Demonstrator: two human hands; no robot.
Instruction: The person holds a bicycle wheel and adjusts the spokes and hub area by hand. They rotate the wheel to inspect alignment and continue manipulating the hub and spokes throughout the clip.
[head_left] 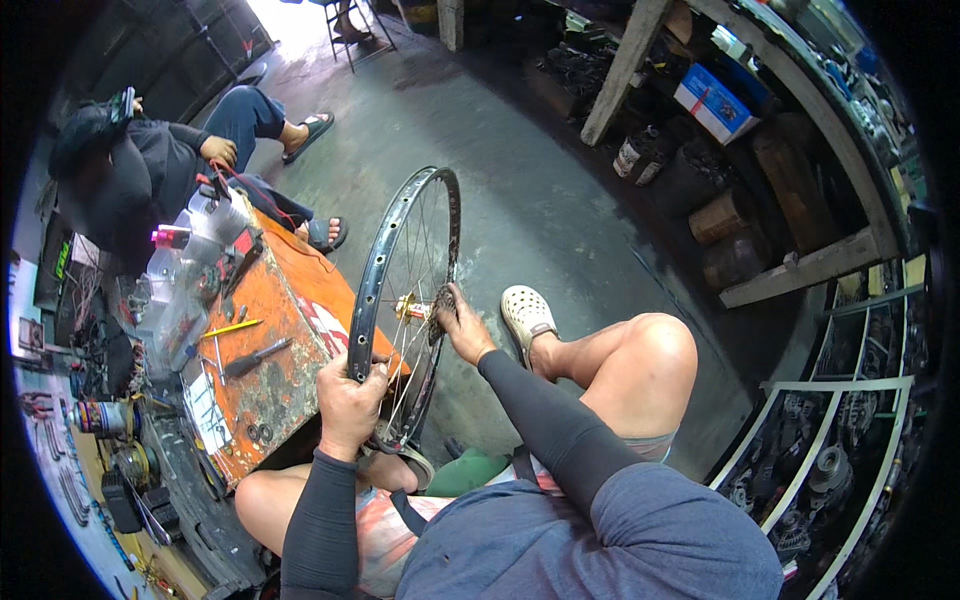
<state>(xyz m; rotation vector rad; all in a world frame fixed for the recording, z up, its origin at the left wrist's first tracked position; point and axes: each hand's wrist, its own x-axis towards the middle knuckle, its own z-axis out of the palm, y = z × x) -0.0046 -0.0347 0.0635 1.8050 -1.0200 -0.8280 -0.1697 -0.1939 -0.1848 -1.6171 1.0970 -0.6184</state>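
A bicycle wheel stands upright before me, its dark rim pierced with round holes and no tyre on it. Thin spokes run to a gold hub, which has a dark sprocket cassette on its right side. My left hand is closed round the near lower part of the rim, thumb on its outer face. At the hub, my right hand holds the cassette from the right; some of its fingertips are hidden behind the sprockets.
Left of the wheel stands a worn orange workbench with a screwdriver, a yellow pencil-like tool and plastic containers. A seated person is beyond it. Wooden shelving with a blue box lines the right; metal racks hold parts.
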